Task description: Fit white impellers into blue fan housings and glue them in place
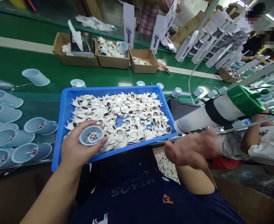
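My left hand (77, 149) is wrapped round a pale blue round fan housing (91, 135), open end up, over the near left corner of a blue tray (67, 105). The tray is full of white fan blades (125, 115). My right hand (193, 148) hovers at the tray's near right corner, smeared by motion, fingers curled. Just above it hangs a white and green power screwdriver (223, 109) on a cable.
Pale blue housings (11, 137) lie in rows on the green conveyor (57, 74) at left, more stand behind the tray. Cardboard boxes (113, 54) of parts sit beyond. White product boxes (207, 40) are stacked far right. Other people work across and at my right.
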`<state>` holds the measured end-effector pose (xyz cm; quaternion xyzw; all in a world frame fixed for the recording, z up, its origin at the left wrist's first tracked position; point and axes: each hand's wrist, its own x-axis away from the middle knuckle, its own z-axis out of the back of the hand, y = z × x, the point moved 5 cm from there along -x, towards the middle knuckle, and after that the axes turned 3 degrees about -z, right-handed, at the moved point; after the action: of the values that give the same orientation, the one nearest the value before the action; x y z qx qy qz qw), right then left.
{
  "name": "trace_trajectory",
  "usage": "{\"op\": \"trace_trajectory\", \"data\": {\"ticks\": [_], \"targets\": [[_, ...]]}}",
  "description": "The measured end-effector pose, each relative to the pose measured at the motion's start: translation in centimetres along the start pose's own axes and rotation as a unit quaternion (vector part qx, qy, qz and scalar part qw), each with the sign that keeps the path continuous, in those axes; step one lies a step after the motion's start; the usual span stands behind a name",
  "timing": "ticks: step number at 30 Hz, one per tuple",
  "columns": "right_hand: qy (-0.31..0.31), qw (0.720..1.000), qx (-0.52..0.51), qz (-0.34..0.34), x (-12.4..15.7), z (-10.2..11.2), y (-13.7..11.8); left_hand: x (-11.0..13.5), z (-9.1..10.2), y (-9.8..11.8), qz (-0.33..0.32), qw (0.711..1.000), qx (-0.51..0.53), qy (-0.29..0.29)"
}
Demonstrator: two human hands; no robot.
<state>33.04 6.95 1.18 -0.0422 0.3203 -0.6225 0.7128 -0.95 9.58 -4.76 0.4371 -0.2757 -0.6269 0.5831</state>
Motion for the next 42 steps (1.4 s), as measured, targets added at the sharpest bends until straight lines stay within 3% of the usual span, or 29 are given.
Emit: {"op": "trace_trajectory", "data": {"ticks": [3, 6, 9, 18, 21, 25, 27, 28, 29, 31, 32, 34, 36, 38, 40, 42], "targets": [[-0.068, 0.968, 0.152, 0.187, -2.7, -3.9, -2.9, -0.1, -0.2, 0.3, 0.014, 1.0, -0.021, -0.015], [-0.236, 0.9, 0.263, 0.256, -5.4, -8.4, -3.0, 0.0, 0.0, 0.2, 0.016, 0.999, -0.025, -0.017], [-0.302, 0.864, 0.336, 0.222, -7.1, -10.1, -1.9, 0.0, 0.1, 0.1, 0.011, 0.999, -0.03, -0.031], [-0.311, 0.864, 0.376, 0.122, -8.1, -11.4, -3.7, -0.6, -0.6, 0.1, 0.014, 0.996, -0.05, -0.072], [-0.308, 0.88, 0.35, 0.087, -9.1, -10.9, -4.0, -0.6, -0.5, 0.1, 0.023, 0.996, -0.038, -0.078], [-0.303, 0.915, 0.259, 0.068, -9.1, -8.4, -4.3, -0.7, -0.2, -0.3, 0.033, 0.996, -0.012, -0.076], [-0.326, 0.944, 0.048, 0.033, -7.7, -7.3, -4.7, -0.7, -0.1, -0.3, 0.033, 0.998, 0.006, -0.057], [-0.338, 0.934, -0.117, -0.012, -6.7, -7.0, -4.9, -0.6, 0.0, -0.2, 0.035, 0.998, 0.017, -0.04], [-0.343, 0.889, -0.295, -0.073, -5.5, -7.0, -5.2, -0.5, 0.0, -0.1, 0.039, 0.999, 0.027, -0.024], [-0.331, 0.73, -0.565, -0.195, -3.0, -7.4, -5.7, -0.3, -0.2, 0.8, 0.038, 0.998, 0.041, -0.006], [-0.33, 0.661, -0.631, -0.236, -1.9, -7.8, -6.1, -0.1, -0.5, 1.5, 0.025, 0.999, 0.042, -0.015], [-0.338, 0.574, -0.692, -0.279, -0.1, -8.5, -7.0, 0.5, -1.3, 3.4, -0.029, 0.997, 0.03, -0.064], [-0.351, 0.529, -0.716, -0.292, 0.7, -8.7, -7.6, 1.3, -2.0, 5.3, -0.092, 0.988, 0.011, -0.124], [-0.361, 0.507, -0.727, -0.288, 1.1, -8.5, -7.9, 2.0, -2.5, 6.4, -0.127, 0.978, -0.003, -0.167], [-0.359, 0.505, -0.73, -0.289, 1.2, -8.2, -7.7, 2.5, -2.6, 6.7, -0.131, 0.975, -0.013, -0.182], [-0.35, 0.521, -0.719, -0.3, 1.4, -8.1, -7.2, 2.7, -2.6, 6.7, -0.121, 0.976, -0.023, -0.179]]}}
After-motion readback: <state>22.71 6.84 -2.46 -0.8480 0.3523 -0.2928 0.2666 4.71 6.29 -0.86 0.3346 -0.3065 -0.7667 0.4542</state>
